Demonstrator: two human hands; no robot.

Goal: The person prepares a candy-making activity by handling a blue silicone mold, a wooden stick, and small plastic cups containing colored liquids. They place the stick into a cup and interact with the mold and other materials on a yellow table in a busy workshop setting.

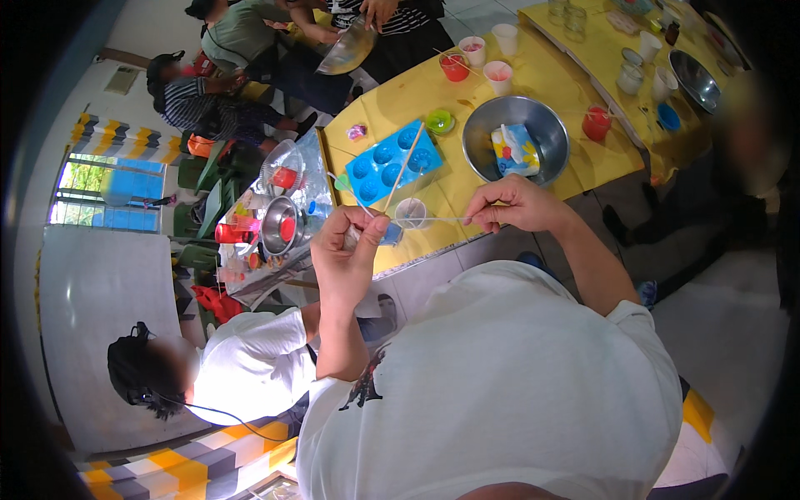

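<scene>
In front of my chest a thin white string (437, 219) is stretched between my two hands. My left hand (343, 250) is closed, pinching its left end between thumb and forefinger. A long thin wooden stick (403, 171) rises from these fingertips across a blue silicone mold (387, 162) with round cavities; whether the fingers grip it too I cannot tell. Something whitish shows in the left palm, too covered to name. My right hand (518, 205) pinches the string's other end. Just beyond the string stands a clear cup (410, 212) on the yellow-covered table (454, 187).
A steel bowl (472, 158) holding a colourful packet stands beyond my right hand. Cups of red material (455, 68) and white cups (505, 38) are farther back. A side table at left carries another steel bowl (280, 225). A person in white (250, 367) is close on my left.
</scene>
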